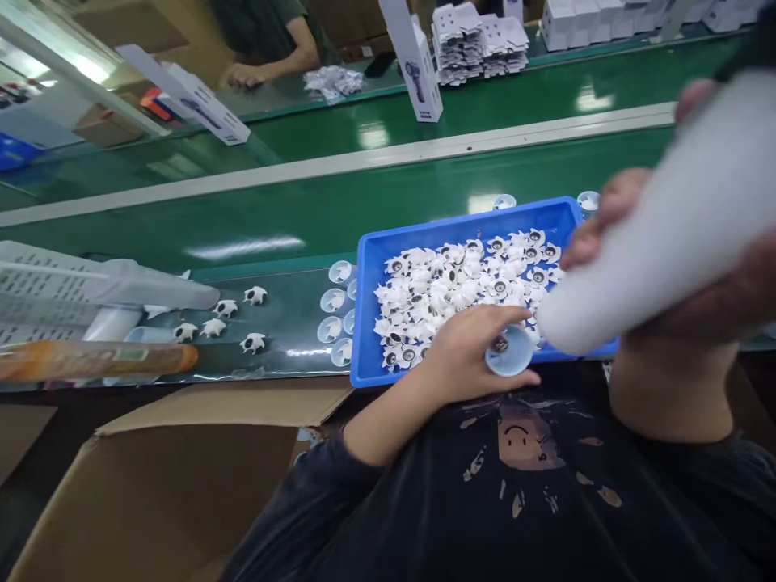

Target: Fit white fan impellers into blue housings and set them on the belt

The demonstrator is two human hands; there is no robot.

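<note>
My left hand [470, 352] is closed on a small pale blue round cap [510, 351] at the near edge of a blue tray [369, 323]. Many small white fan-shaped parts [449, 283] with dark centres fill the tray. My right hand [715, 275] is raised close to the camera, wrapped round a large white cylindrical object [667, 234] that is blurred. That object hides the tray's right end.
Several pale blue caps [335, 307] and loose white parts [225, 307] lie left of the tray. A brown cardboard box [182, 477] stands open at lower left. Another person's arm [272, 61], white cartons [418, 61] and stacked card [478, 40] are across the green conveyor belt [303, 202].
</note>
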